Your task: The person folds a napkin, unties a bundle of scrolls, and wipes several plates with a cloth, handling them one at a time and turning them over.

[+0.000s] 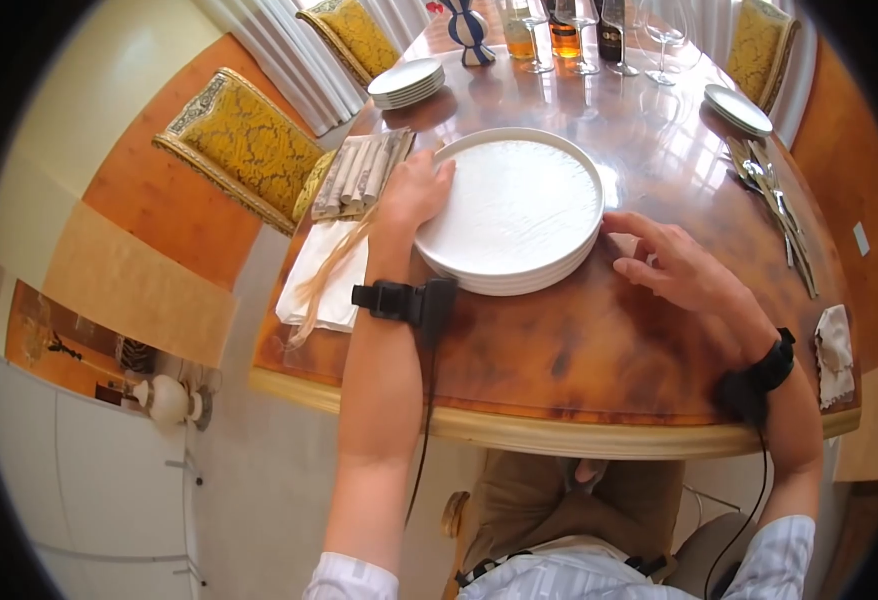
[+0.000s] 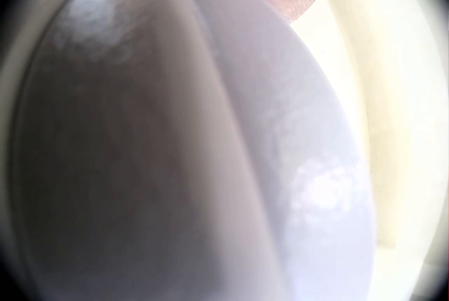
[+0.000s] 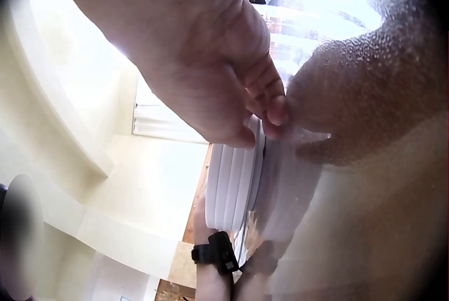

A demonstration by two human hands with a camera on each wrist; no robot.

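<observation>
A stack of large white plates [image 1: 514, 205] with raised rims sits on the glossy wooden table. At its left edge, the left hand [image 1: 417, 195] grips the rim, thumb over the top; its outer fingers are partly hidden. The right hand [image 1: 684, 262] is beside the stack's right edge, fingers loosely bent and fingertips close to the rim; contact is unclear. Pale plate surfaces [image 2: 231, 133] fill most of the left wrist view. In the right wrist view, the right hand [image 3: 203, 56] is by the sides of the stacked plates [image 3: 230, 182], holding nothing.
Left of the stack are rolled napkins [image 1: 364, 175] and a white cloth [image 1: 329, 275]. Small plates [image 1: 407, 82] stand beyond. Bottles and glasses [image 1: 587, 35] are at the back. Cutlery [image 1: 774, 200], more small plates [image 1: 738, 110] and a folded cloth [image 1: 834, 350] lie right.
</observation>
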